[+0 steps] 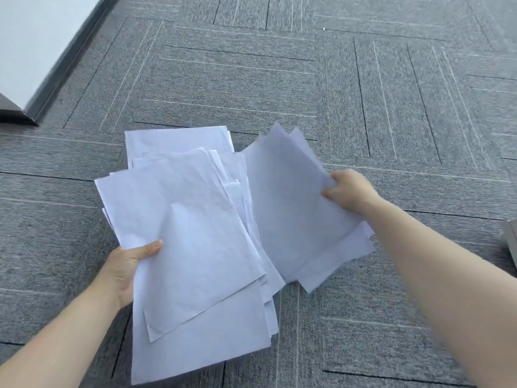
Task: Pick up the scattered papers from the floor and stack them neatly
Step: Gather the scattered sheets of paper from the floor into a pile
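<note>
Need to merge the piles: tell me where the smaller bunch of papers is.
In the head view, right of centre: the smaller bunch is gripped by the right hand, beside the bigger pile.

Your left hand's (pixel 123 271) fingers are hidden beneath the paper stack (pixel 195 247), only the thumb showing. A grey object (pixel 510 242) is cut off at the right edge, unidentifiable. Sheet count indeterminable from overlap.

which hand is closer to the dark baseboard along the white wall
Left. The left hand grips the big paper pile on the same side as the baseboard. The right hand holds a smaller bunch across the pile, farther away.
</note>
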### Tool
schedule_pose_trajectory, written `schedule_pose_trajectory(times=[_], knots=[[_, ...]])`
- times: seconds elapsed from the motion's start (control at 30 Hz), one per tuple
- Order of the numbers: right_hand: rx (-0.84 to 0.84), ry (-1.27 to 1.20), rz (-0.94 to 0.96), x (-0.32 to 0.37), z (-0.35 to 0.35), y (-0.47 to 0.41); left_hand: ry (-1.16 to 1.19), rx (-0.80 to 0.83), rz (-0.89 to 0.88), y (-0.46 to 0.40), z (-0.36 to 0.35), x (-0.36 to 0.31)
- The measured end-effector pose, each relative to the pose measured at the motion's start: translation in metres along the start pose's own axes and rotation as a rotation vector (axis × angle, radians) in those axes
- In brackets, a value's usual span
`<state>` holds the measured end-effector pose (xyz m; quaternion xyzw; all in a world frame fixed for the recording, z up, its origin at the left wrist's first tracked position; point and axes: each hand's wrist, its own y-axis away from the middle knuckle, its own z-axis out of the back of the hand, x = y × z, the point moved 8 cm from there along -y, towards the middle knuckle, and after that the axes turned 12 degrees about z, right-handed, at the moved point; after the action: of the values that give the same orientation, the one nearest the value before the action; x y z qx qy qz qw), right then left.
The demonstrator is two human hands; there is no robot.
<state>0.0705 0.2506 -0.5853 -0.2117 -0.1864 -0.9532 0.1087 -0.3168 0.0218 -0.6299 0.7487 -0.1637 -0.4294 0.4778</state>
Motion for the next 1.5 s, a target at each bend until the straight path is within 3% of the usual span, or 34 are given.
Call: schedule_pose_trajectory(times=[0.2,0.4,0.57,0.83,1.07,1.5], knots=[[-0.449,-0.355,-0.123,-0.027,0.059,0.016,-0.004,-0.066,-0.019,-0.003,0.007,0.005],[-0.571,-0.791,-0.090,-0.020,0.079,0.023,-0.042,-0.090,-0.014,-0.007,0.004,0.008],[-0.436,-1.016,0.002,0.011,0.057,0.022,-0.082,-0.078,-0.023,-0.005,-0.008,0.012],[-0.085,-1.162,-0.031,0.047,-0.043,0.038,-0.115,-0.072,-0.024,-0.004,-0.020,0.019],[0.063,-1.072,-0.083,0.054,-0.102,0.055,-0.102,-0.105,-0.050,-0.009,-0.021,0.020],[0.260,-0.850,-0.093,0.077,-0.151,0.068,-0.240,-0.154,-0.037,-0.013,-0.021,0.023]])
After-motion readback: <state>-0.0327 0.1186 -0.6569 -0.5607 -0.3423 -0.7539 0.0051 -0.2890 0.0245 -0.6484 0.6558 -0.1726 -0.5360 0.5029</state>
